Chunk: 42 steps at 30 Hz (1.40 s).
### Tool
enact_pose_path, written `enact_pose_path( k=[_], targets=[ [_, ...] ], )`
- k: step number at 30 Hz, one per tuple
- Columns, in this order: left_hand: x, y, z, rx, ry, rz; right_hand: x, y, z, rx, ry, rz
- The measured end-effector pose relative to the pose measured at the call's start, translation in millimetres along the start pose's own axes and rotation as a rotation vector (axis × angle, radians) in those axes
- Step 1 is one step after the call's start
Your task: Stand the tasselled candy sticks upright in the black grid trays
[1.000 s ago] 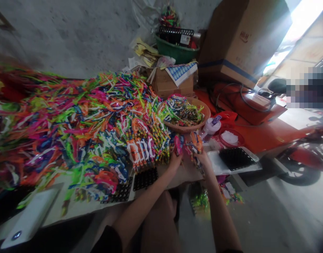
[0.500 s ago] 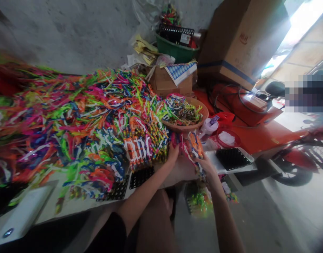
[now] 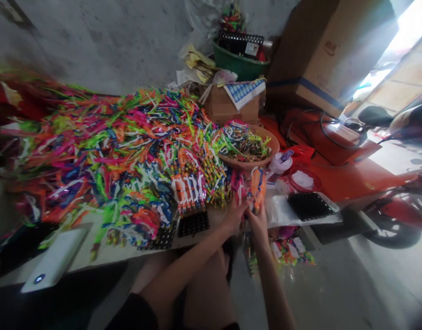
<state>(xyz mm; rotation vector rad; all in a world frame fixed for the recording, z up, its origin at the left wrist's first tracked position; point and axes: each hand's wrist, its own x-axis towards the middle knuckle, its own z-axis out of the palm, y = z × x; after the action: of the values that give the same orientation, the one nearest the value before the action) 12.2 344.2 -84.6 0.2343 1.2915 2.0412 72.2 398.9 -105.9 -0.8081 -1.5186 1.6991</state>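
Note:
My left hand and my right hand are close together at the table's front edge. Both have their fingers closed around a bundle of colourful strips, orange, white, blue and pink. A neat row of white, orange and pink pieces lies left of my hands, beside a black perforated tray. Behind the hands stands a round orange basket holding more colourful pieces. The finer grip of the fingers is small and blurred.
A large heap of colourful strips covers the left side. At right are a white cup, a red dish and a black tray on plastic. A white device lies front left; cartons stand behind.
My left hand has left the pink pieces beside the row and joined my right hand at the bundle. The whole view has shifted slightly, with things appearing further right.

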Motion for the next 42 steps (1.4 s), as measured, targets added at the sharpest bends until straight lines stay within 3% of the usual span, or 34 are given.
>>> enact_pose_path(
  k=[4, 9, 17, 21, 25, 32, 38, 42],
  targets=[
    [8, -4, -27.7, -0.058, 0.058, -0.028, -25, 19, 26, 0.066, -0.042, 0.036],
    [15, -4, -57.7, -0.090, 0.098, -0.048, -33, 31, 47, 0.048, -0.077, 0.034],
    [-19, -1, -79.9, -0.166, 0.077, -0.083, -68, 40, 59, 0.070, -0.062, 0.158],
    [-27, -2, -84.8, -0.224, -0.015, -0.197, -75, 34, 49, 0.102, -0.049, 0.254],
    [-22, -8, -85.3, -0.179, 0.041, -0.212, -65, 21, 20, 0.089, 0.066, 0.273],
    [-20, -12, -66.2, -0.143, 0.007, -0.294, -49, 2, -30, -0.011, 0.262, 0.199],
    [-59, -14, -59.2, -0.104, -0.184, -0.416, -58, -6, -34, -0.009, 0.281, 0.209],
    [-92, -19, -78.2, 0.058, -0.322, -0.290, -76, 1, -18, -0.088, 0.224, 0.219]
  ],
)
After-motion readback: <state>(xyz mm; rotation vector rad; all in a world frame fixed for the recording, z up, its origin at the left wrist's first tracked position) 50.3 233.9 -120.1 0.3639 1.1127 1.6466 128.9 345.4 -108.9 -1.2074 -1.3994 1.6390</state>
